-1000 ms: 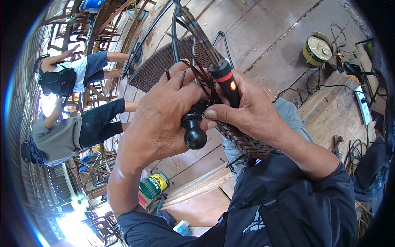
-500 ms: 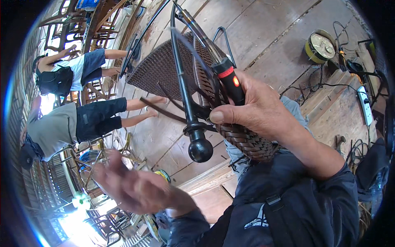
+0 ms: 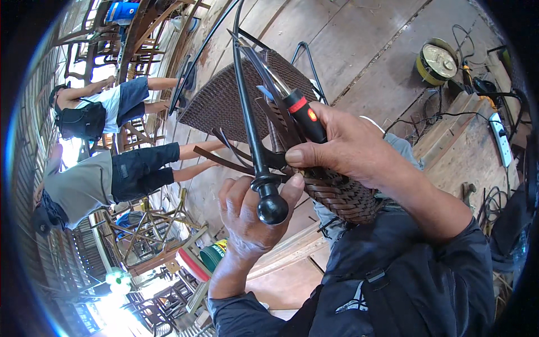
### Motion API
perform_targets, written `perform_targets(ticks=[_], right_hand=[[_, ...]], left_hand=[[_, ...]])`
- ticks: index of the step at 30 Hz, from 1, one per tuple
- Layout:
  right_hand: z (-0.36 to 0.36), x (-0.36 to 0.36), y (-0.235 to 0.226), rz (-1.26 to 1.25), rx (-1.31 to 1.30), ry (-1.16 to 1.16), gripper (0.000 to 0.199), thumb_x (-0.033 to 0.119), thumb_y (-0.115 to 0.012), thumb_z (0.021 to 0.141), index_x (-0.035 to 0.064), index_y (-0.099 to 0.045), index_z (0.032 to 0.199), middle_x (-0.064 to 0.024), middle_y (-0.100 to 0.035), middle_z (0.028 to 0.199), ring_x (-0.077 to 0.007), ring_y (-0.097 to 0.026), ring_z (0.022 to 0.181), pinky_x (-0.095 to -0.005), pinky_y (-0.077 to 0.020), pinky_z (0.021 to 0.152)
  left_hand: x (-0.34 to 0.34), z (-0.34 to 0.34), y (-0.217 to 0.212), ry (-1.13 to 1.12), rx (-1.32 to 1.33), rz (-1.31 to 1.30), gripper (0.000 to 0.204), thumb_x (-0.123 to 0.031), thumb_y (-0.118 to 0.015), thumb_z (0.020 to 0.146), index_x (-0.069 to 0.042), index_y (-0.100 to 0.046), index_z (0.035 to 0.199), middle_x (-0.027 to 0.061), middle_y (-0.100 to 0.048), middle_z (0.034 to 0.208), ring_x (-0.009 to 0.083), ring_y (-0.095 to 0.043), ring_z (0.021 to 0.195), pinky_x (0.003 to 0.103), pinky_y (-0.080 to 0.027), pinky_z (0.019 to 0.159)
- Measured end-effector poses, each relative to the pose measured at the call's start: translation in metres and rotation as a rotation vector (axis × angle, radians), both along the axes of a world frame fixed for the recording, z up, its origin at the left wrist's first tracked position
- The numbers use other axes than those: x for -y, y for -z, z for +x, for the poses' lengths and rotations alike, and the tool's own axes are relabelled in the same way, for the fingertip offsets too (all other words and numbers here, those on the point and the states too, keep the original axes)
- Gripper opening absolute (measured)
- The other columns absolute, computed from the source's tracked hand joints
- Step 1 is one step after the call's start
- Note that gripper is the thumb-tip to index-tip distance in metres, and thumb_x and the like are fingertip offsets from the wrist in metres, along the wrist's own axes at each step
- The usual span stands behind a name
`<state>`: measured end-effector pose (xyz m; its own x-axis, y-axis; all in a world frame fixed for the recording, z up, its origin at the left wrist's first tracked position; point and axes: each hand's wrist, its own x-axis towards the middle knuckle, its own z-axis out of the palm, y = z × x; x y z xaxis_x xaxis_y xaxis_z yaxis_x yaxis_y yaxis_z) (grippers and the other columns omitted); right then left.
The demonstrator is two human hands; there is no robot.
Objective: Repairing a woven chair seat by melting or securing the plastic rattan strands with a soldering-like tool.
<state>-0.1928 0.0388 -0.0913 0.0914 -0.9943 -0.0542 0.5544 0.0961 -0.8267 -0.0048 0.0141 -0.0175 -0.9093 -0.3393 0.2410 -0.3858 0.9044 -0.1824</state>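
Plank floor [image 3: 359, 39] fills the upper half of the frame, boards running on a slant.

Woven chair [image 3: 236, 101], dark brown wicker on a black metal frame, sits tipped at centre, its seat panel upper centre and a rolled woven edge running down to centre right, resting against my lap. Loose brown strips [image 3: 219, 160] trail from the weave toward the left.

Two other people at the left edge: one in a grey shirt and dark shorts [image 3: 106, 182], one in a white shirt with a black backpack [image 3: 98, 109] above. Bare chair frames [image 3: 146, 236] stand in the lower left.

My right hand [image 3: 348, 149], centre right, is closed around the woven edge and a screwdriver [image 3: 303, 115] with a black and red handle; the thumb presses flat on the weave, and the shaft points toward the upper left.

My left hand [image 3: 250, 216], lower centre, is half open, palm up, fingers curled loosely. The thumb and fingers cup the black knob [image 3: 272, 208] at the end of the chair's leg rod [image 3: 247, 95], touching it but not clamped tight.

Round yellow tin [image 3: 437, 62] in the upper right. White power strip [image 3: 501, 137] with cables at the right edge. Green tin [image 3: 216, 255] on the floor at lower centre left.
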Motion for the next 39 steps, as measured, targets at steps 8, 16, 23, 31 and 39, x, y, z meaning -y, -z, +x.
perform_targets(ticks=[8, 16, 23, 31, 39], right_hand=[[-0.01, -0.001, -0.013, -0.002, -0.055, 0.012, 0.028, 0.018, -0.068, 0.078, -0.0022, -0.055, 0.093, -0.0047, -0.058, 0.074, -0.0101, -0.051, 0.066, -0.0249, -0.044, 0.061], [-0.005, 0.003, -0.002, -0.009, -0.04, 0.037, 0.028, 0.017, -0.067, 0.077, -0.003, -0.055, 0.092, -0.0042, -0.057, 0.071, -0.0105, -0.051, 0.062, -0.0257, -0.0432, 0.056], [-0.009, -0.002, -0.005, -0.038, -0.14, 0.047, 0.027, 0.016, -0.065, 0.076, -0.0028, -0.053, 0.091, -0.0055, -0.053, 0.072, -0.013, -0.051, 0.066, -0.0281, -0.0437, 0.062], [-0.021, -0.004, -0.017, -0.027, -0.257, -0.046, 0.032, 0.017, -0.067, 0.071, -0.0025, -0.051, 0.092, -0.0088, -0.053, 0.077, -0.0173, -0.051, 0.072, -0.0314, -0.0435, 0.067], [-0.017, 0.0, -0.01, -0.064, -0.48, 0.058, 0.045, 0.032, -0.071, 0.068, 0.0068, -0.055, 0.101, -0.0073, -0.059, 0.071, -0.0223, -0.057, 0.066, -0.033, -0.0436, 0.065]], left_hand=[[0.007, -0.008, -0.003, 0.004, -0.011, 0.065, 0.036, -0.006, -0.072, 0.064, -0.021, -0.065, 0.096, 0.0021, -0.052, 0.087, 0.0249, -0.051, 0.089, 0.041, -0.042, 0.075], [0.015, -0.007, 0.008, 0.043, -0.086, 0.168, 0.032, 0.0, -0.071, 0.062, -0.016, -0.064, 0.09, 0.0024, -0.048, 0.082, 0.0227, -0.051, 0.082, 0.033, -0.044, 0.061], [0.017, -0.01, 0.006, 0.061, -0.116, 0.22, 0.032, 0.001, -0.071, 0.062, -0.015, -0.064, 0.089, 0.0019, -0.048, 0.079, 0.0206, -0.051, 0.072, 0.032, -0.042, 0.056], [0.007, -0.017, -0.002, 0.004, -0.077, 0.145, 0.033, -0.002, -0.07, 0.061, -0.015, -0.065, 0.091, 0.0044, -0.05, 0.082, 0.0235, -0.051, 0.083, 0.036, -0.043, 0.066], [-0.042, 0.001, 0.038, -0.334, -0.698, 0.223, 0.02, -0.02, -0.061, 0.081, -0.001, -0.057, 0.088, 0.0126, -0.056, 0.091, 0.0239, -0.055, 0.08, 0.038, -0.044, 0.073]])
